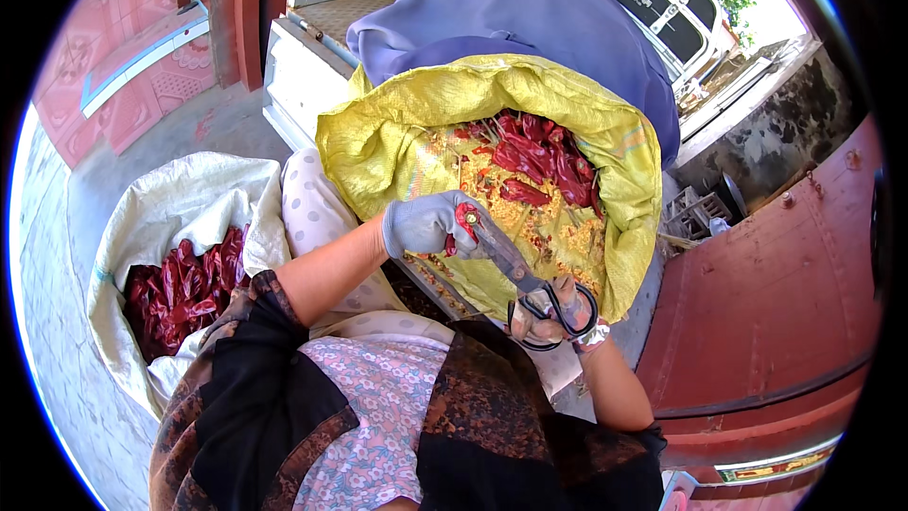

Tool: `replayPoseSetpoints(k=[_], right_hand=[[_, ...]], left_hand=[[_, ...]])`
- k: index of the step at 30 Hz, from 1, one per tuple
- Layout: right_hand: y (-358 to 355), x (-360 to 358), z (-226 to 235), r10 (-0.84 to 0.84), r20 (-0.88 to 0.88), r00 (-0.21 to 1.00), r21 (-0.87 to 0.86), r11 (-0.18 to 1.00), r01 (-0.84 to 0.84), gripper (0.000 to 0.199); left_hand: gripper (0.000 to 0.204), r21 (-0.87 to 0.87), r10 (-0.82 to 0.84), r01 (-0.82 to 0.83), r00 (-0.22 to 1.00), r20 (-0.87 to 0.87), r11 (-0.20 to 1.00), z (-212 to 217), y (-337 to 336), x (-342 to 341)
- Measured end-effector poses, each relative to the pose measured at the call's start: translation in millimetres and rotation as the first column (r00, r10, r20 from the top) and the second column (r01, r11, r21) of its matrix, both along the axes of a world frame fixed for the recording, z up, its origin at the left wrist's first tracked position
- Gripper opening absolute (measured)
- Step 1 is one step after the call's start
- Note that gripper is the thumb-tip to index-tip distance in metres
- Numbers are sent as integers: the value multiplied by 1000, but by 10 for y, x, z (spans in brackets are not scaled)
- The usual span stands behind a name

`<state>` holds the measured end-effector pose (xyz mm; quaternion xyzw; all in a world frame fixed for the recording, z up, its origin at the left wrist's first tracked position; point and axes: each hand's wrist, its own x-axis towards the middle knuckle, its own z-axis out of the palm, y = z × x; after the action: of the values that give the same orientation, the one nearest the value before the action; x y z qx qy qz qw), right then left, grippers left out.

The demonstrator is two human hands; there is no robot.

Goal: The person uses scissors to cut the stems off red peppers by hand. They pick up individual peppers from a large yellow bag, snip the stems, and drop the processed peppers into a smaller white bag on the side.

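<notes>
In the head view, the left hand (427, 223) in a grey glove has its grip pinching at least 1 shiny red dried pepper (463, 210), above the near side of the open yellow woven-plastic sack (492, 73). The bare right hand (560, 310), at that sack's near-right edge, has its grip closed round the black loop handles of steel-bladed scissors (511, 263). This looks like snipping: best to keep gloved fingertips behind the cutting line, present the stem end squarely, and let trimmings drop into the sack.
</notes>
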<state>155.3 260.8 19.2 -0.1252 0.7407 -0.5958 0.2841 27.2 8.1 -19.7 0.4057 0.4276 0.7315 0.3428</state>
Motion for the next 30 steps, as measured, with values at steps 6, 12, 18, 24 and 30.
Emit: replayPoseSetpoints(k=[6,12,18,24,30], right_hand=[[-331,115,-425,-128,-20,992,-256,959,119,97],[-194,83,-188,67,100,993,-339,940,-29,86],[-46,113,171,164,19,986,-91,983,-161,76],[-198,228,319,158,225,962,-274,957,-93,104],[-86,133,275,197,43,979,-102,976,-192,98]], left_hand=[[13,137,119,-113,992,-36,984,-74,26,67],[42,135,-78,48,969,234,990,183,-146,268],[42,115,-176,139,879,444,984,95,-110,285],[14,16,-21,17,956,294,1000,172,-136,248],[4,-9,54,-53,975,216,999,147,-109,233]])
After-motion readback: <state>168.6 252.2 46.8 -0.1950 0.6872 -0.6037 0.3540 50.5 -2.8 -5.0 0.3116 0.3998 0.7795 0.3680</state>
